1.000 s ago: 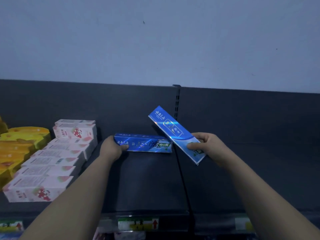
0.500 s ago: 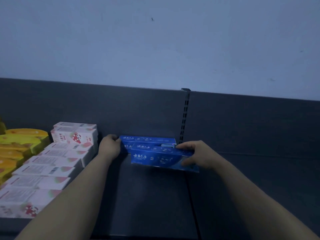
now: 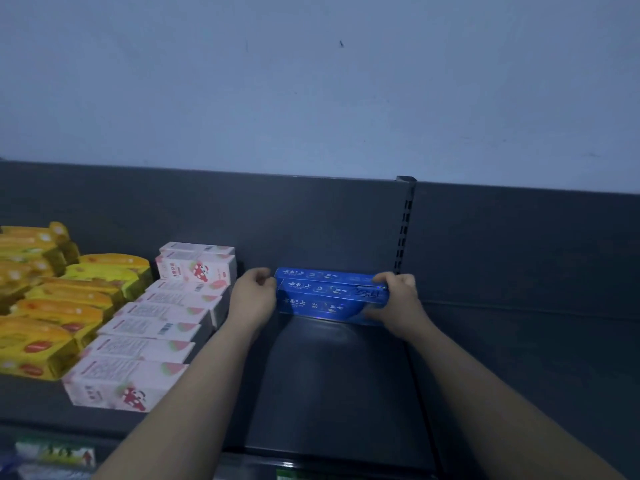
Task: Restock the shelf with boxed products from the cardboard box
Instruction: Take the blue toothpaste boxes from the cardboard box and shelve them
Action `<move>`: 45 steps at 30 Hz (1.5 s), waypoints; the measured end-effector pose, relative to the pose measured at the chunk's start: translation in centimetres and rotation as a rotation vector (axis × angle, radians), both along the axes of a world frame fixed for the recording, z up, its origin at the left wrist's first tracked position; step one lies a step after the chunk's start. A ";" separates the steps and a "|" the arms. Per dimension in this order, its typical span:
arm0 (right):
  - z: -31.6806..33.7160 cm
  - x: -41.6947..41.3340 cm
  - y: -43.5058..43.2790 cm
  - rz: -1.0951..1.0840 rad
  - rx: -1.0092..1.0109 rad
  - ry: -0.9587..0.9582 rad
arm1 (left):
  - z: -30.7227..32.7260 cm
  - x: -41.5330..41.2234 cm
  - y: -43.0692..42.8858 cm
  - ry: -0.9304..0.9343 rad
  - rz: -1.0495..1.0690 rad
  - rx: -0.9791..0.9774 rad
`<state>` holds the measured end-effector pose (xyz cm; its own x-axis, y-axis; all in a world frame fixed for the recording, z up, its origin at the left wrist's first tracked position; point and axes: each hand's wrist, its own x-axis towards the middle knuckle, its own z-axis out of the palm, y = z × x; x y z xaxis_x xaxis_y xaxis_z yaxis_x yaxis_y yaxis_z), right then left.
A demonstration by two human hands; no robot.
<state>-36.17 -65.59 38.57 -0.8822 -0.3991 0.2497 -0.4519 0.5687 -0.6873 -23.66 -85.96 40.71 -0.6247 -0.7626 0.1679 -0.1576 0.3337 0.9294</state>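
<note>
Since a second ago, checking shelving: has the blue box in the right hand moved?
Yes. The front blue box in the right hand moved left off the slotted upright, now level against the rear blue box.

dark grey metal shelf carrying three kinds of boxed goods

long blue cardboard boxes lie lengthwise at the rear, close against the dark back panel and just left of the slotted upright post. near their left end a row of white-and-pink cartons runs from the shelf's front edge to the back, the rearmost sitting higher than the rest. beside those, further left, yellow-and-orange boxes lie in rows out to the edge of view.
</note>
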 end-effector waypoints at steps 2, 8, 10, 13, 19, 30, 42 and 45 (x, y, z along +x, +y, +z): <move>0.0 0.5 0.0 -0.066 -0.043 -0.004 | -0.1 0.8 0.8 0.004 -0.020 -0.004; 2.0 3.6 2.5 -0.148 0.011 -0.082 | -0.1 3.7 3.1 -0.004 -0.129 -0.028; 2.8 5.3 4.1 -0.147 0.032 -0.076 | 0.0 4.8 4.5 -0.002 -0.177 -0.080; 3.4 8.9 6.7 -0.140 0.077 -0.027 | 0.2 6.2 6.9 -0.012 -0.255 -0.168; 2.8 16.5 13.3 -0.215 0.204 0.124 | -0.2 8.4 13.5 -0.001 -0.488 -0.308; -2.2 31.7 33.1 -0.625 0.268 0.053 | -2.8 13.3 33.9 0.037 -0.994 -0.381; -9.7 55.6 56.6 -1.172 0.228 -0.271 | -12.8 26.5 61.4 -0.147 -1.553 -0.357; -12.0 61.0 60.9 -1.295 0.168 -0.348 | -16.0 29.9 67.0 -0.246 -1.656 -0.376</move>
<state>24.83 -4.70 26.52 -0.6518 0.7578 -0.0312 0.6507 0.5376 -0.5363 6.22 -19.00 24.76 -0.6830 0.7293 -0.0401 0.4382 0.4531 0.7763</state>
